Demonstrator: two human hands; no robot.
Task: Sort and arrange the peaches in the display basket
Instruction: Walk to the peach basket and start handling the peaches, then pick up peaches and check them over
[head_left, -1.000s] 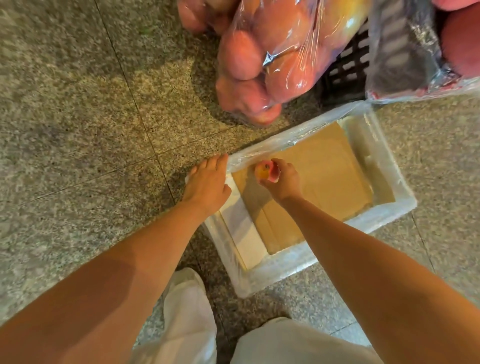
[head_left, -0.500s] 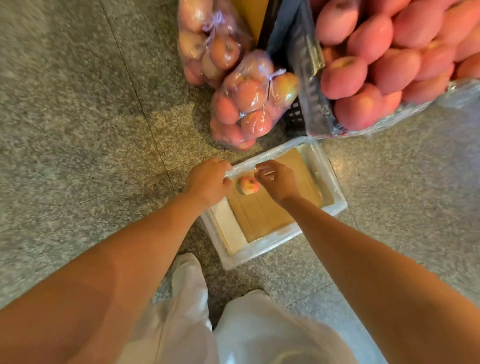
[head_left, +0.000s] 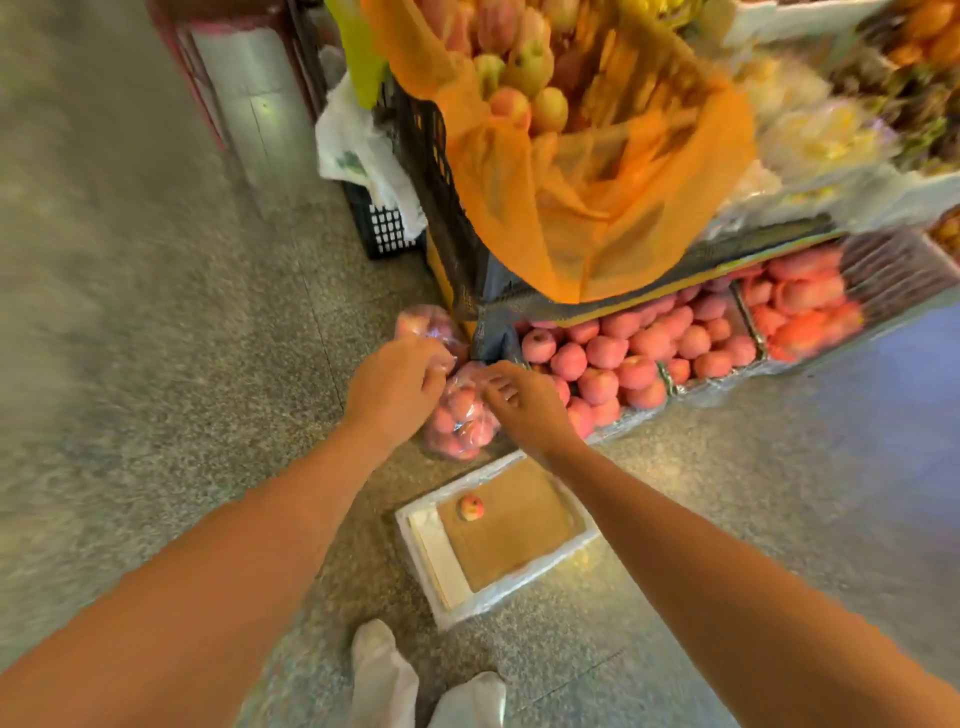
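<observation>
First peach lies released in the foam box; the right hand, loose-fingered, and left hand, grip unclear, now reach the peach bag for more.

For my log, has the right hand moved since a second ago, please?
Yes: the right hand left the white box for the peach bag beyond it.

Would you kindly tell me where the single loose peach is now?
Lower centre of the head view: the peach lies alone on the cardboard, in the white foam box's far-left corner, this side of the bag of peaches.
</observation>
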